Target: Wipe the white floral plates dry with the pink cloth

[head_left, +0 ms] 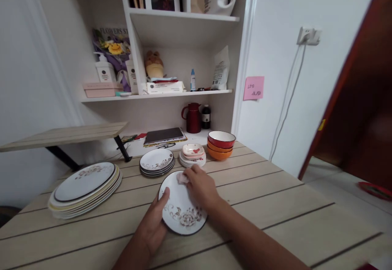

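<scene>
A round white plate (179, 202) with a dark rim and brown flower pattern is tilted up over the table. My left hand (154, 221) grips its left edge, thumb on top and fingers underneath, mostly hidden. In my right hand (200, 184) is a small pale pinkish cloth (183, 178), pressed against the plate's upper face. Just beyond, a stack of similar flowered plates (157, 159) lies on the table. Beside it stand small dishes (192, 151) piled on little plates, and a stack of bowls (221, 139), red on top and orange below.
Large plates (85, 182) are stacked at the left, near a raised wooden stand (64, 134) with black legs. At the back are a dark laptop-like slab (163, 136), a red jug (193, 118) and a dark bottle (206, 117), under white shelves (183, 18).
</scene>
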`<action>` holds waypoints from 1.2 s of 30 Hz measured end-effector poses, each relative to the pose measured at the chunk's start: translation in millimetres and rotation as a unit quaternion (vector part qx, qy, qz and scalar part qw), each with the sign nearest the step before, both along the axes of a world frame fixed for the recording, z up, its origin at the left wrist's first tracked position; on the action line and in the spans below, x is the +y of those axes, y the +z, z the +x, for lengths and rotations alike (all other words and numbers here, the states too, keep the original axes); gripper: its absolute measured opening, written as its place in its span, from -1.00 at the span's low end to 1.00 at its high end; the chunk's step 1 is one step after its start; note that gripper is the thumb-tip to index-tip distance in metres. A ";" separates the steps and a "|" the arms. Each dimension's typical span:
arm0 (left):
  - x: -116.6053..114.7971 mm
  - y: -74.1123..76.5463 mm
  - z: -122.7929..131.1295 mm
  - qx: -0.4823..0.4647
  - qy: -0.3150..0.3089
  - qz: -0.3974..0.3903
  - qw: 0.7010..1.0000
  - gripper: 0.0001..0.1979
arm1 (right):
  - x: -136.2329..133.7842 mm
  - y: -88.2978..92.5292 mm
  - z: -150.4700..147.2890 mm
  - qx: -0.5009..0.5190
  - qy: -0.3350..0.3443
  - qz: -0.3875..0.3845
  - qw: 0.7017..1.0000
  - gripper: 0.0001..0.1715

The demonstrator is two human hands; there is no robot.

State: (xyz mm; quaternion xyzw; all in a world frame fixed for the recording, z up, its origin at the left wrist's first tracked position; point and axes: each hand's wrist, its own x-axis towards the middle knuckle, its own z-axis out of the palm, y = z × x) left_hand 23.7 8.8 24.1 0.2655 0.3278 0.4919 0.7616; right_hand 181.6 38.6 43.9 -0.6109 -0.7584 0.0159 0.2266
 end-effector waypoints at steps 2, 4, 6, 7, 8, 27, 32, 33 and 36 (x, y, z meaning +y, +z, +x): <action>1.0 0.3 0.0 0.003 0.003 -0.007 1.000 -0.44 | -4.0 -0.5 -16.0 -0.009 0.051 0.037 0.998 -0.72; 1.9 0.3 -0.8 0.010 0.001 -0.018 1.000 -0.46 | -10.0 -2.1 -28.3 -0.020 0.131 0.061 0.989 -0.74; 2.9 -0.1 -2.3 0.018 -0.010 -0.028 0.999 -0.46 | -14.9 -4.3 -34.3 -0.022 0.176 0.072 0.981 -0.69; 3.5 -0.7 -3.0 0.022 -0.011 -0.027 0.999 -0.46 | -16.3 -5.3 -34.7 -0.021 0.187 0.073 0.979 -0.66; 4.3 -1.4 -3.6 0.025 -0.015 -0.028 0.999 -0.45 | -16.7 -6.1 -33.3 -0.021 0.196 0.073 0.978 -0.65; 9.9 0.9 -2.8 0.051 -0.036 0.037 0.997 -0.54 | -10.7 -9.0 8.6 -0.026 0.278 0.031 0.960 -0.59; 16.0 -2.9 -4.5 0.051 -0.054 0.031 0.997 -0.57 | -9.0 -8.6 10.3 -0.037 0.282 0.029 0.958 -0.58; 16.9 -3.5 -4.7 0.047 -0.055 0.031 0.997 -0.58 | -8.2 -8.6 10.6 -0.040 0.284 0.027 0.958 -0.58; 17.8 -4.1 -4.7 0.035 -0.039 0.020 0.998 -0.58 | -3.9 -9.6 10.0 -0.042 0.290 0.025 0.956 -0.56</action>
